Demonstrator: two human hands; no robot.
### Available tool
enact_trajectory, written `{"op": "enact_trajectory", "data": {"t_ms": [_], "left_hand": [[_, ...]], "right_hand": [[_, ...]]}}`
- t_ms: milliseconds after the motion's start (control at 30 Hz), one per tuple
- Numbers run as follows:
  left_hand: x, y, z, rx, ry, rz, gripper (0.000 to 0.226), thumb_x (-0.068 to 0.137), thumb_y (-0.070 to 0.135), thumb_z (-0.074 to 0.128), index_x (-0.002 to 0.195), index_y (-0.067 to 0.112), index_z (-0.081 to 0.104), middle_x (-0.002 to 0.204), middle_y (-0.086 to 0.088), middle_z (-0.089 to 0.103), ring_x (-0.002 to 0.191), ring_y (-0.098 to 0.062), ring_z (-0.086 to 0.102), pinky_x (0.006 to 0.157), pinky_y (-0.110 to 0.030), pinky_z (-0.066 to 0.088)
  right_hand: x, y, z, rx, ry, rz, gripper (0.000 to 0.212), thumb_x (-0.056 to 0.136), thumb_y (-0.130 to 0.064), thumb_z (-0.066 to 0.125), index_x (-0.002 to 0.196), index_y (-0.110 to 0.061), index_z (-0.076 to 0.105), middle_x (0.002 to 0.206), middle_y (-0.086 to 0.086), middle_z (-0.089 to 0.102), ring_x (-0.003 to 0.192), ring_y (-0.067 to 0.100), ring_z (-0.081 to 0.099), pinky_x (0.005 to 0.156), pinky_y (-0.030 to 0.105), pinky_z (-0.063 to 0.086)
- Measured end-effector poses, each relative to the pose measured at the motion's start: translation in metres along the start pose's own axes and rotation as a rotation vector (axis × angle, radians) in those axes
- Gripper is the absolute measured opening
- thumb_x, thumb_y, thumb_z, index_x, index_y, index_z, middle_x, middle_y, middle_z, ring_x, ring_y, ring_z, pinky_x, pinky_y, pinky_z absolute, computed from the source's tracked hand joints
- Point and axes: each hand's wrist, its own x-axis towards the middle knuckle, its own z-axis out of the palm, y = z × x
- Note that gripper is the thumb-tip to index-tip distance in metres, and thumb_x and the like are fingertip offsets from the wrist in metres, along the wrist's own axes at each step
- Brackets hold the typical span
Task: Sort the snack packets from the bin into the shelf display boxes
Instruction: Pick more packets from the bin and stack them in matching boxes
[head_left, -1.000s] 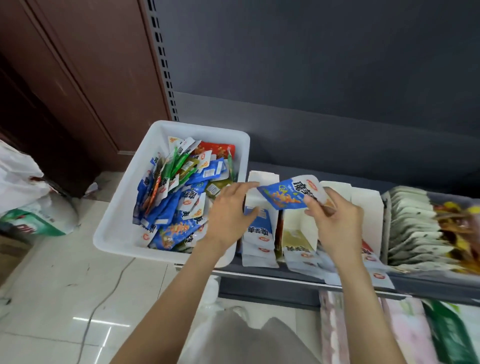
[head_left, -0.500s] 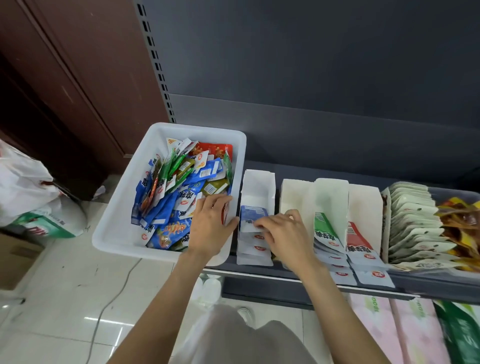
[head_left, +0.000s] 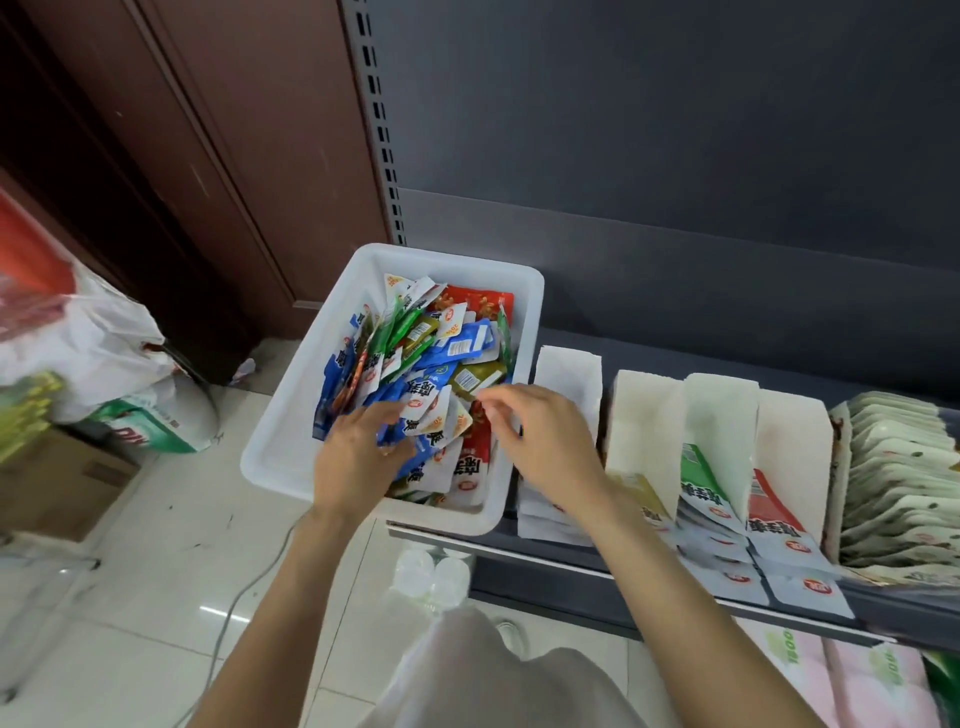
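Observation:
The white bin (head_left: 280, 467) stands on the shelf's left end, full of mixed snack packets (head_left: 447, 348) in blue, green, red and olive. My left hand (head_left: 358, 457) is down inside the bin, thumb and fingers pinching a blue packet (head_left: 390, 435) in the pile. Hovering over the bin's right rim, my right hand (head_left: 545, 436) has loosely curled fingers and holds nothing. To the right stand white display boxes: the leftmost (head_left: 569, 374) with blue packets, then an olive one (head_left: 644, 415), a green one (head_left: 722, 415) and a red one (head_left: 795, 441).
A row of pale stacked packets (head_left: 904, 478) fills the shelf's far right. The grey shelf back panel (head_left: 675, 208) rises behind. On the tiled floor at left lie bags (head_left: 93, 353), a cardboard box (head_left: 57, 483) and a cable (head_left: 244, 587). Pink packs (head_left: 841, 675) sit below the shelf.
My right hand put the blue packet into the leftmost display box, let it go, and moved left to the bin. My left hand went deeper into the pile.

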Motion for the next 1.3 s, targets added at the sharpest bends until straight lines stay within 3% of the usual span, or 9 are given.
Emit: {"op": "enact_trajectory", "data": {"t_ms": [133, 267, 433, 533, 667, 800, 1000, 1200, 1300], "left_hand": [[0.008, 0.004, 0.006, 0.169, -0.188, -0.017, 0.045, 0.086, 0.034, 0.064, 0.129, 0.024, 0.054, 0.124, -0.001, 0.056, 0.115, -0.024, 0.050, 0.086, -0.038, 0.047], [0.016, 0.007, 0.007, 0.265, -0.218, 0.007, 0.045, 0.088, 0.038, 0.060, 0.131, 0.028, 0.051, 0.118, 0.001, 0.056, 0.113, -0.020, 0.051, 0.083, -0.032, 0.045], [0.016, -0.001, 0.004, -0.115, -0.113, -0.008, 0.041, 0.084, 0.029, 0.068, 0.123, 0.022, 0.058, 0.112, 0.001, 0.063, 0.096, -0.014, 0.059, 0.076, -0.026, 0.048], [0.019, -0.001, -0.001, -0.319, -0.005, 0.027, 0.039, 0.085, 0.021, 0.068, 0.123, 0.019, 0.058, 0.119, 0.002, 0.057, 0.108, -0.016, 0.054, 0.090, -0.033, 0.048], [0.029, 0.019, -0.012, -0.511, -0.279, 0.141, 0.057, 0.086, 0.022, 0.068, 0.137, 0.027, 0.042, 0.134, 0.008, 0.046, 0.126, -0.009, 0.043, 0.101, -0.026, 0.040], [0.034, 0.056, -0.023, -0.668, -0.531, 0.197, 0.024, 0.086, 0.011, 0.067, 0.105, 0.026, 0.062, 0.096, 0.004, 0.067, 0.089, -0.002, 0.064, 0.081, -0.017, 0.050], [0.038, 0.096, -0.012, -0.591, -0.389, 0.323, 0.015, 0.084, 0.013, 0.069, 0.085, 0.028, 0.066, 0.080, 0.014, 0.067, 0.071, 0.002, 0.063, 0.066, -0.013, 0.049], [0.040, 0.117, 0.025, -0.352, -0.088, 0.585, 0.009, 0.085, 0.021, 0.066, 0.090, 0.015, 0.070, 0.082, 0.009, 0.069, 0.072, -0.003, 0.065, 0.066, -0.026, 0.057], [0.038, 0.114, 0.042, -0.229, 0.072, 0.607, 0.006, 0.081, 0.021, 0.068, 0.085, 0.019, 0.072, 0.081, 0.008, 0.071, 0.071, -0.004, 0.061, 0.063, -0.015, 0.049]], "right_hand": [[0.042, -0.014, 0.046, -0.252, -0.130, 0.077, 0.027, 0.097, -0.027, 0.049, 0.108, -0.005, 0.059, 0.100, 0.008, 0.066, 0.088, 0.024, 0.066, 0.071, 0.031, 0.049], [0.061, -0.014, 0.073, -0.199, -0.229, 0.241, 0.021, 0.090, -0.018, 0.063, 0.102, -0.001, 0.059, 0.101, 0.013, 0.065, 0.091, 0.030, 0.064, 0.067, 0.031, 0.044], [0.054, -0.016, 0.066, -0.131, -0.083, 0.273, 0.024, 0.090, -0.013, 0.061, 0.111, -0.005, 0.057, 0.095, 0.008, 0.067, 0.083, 0.024, 0.066, 0.071, 0.032, 0.056], [0.038, -0.011, 0.029, -0.026, 0.038, 0.236, 0.015, 0.091, -0.008, 0.056, 0.104, -0.007, 0.063, 0.093, 0.001, 0.067, 0.074, 0.013, 0.062, 0.054, 0.009, 0.048], [0.018, -0.001, -0.024, 0.101, 0.210, 0.034, 0.006, 0.089, -0.008, 0.061, 0.091, -0.010, 0.066, 0.093, -0.002, 0.067, 0.075, 0.010, 0.063, 0.053, 0.006, 0.042], [0.009, 0.016, -0.051, 0.281, 0.320, 0.054, 0.007, 0.091, -0.007, 0.058, 0.088, -0.012, 0.062, 0.088, -0.004, 0.062, 0.073, 0.008, 0.061, 0.051, 0.015, 0.046], [-0.009, 0.034, -0.079, 0.524, 0.342, 0.273, 0.015, 0.088, -0.007, 0.063, 0.097, -0.020, 0.062, 0.086, -0.005, 0.065, 0.073, 0.007, 0.065, 0.052, 0.027, 0.054], [-0.039, 0.041, -0.087, 0.025, 0.444, 0.122, 0.003, 0.088, -0.013, 0.065, 0.089, -0.015, 0.066, 0.081, -0.009, 0.070, 0.069, 0.004, 0.063, 0.062, 0.030, 0.052], [-0.051, 0.043, -0.070, -0.035, 0.394, 0.125, 0.006, 0.090, -0.017, 0.061, 0.093, -0.015, 0.065, 0.086, -0.005, 0.071, 0.071, 0.010, 0.067, 0.063, 0.031, 0.057]]}}
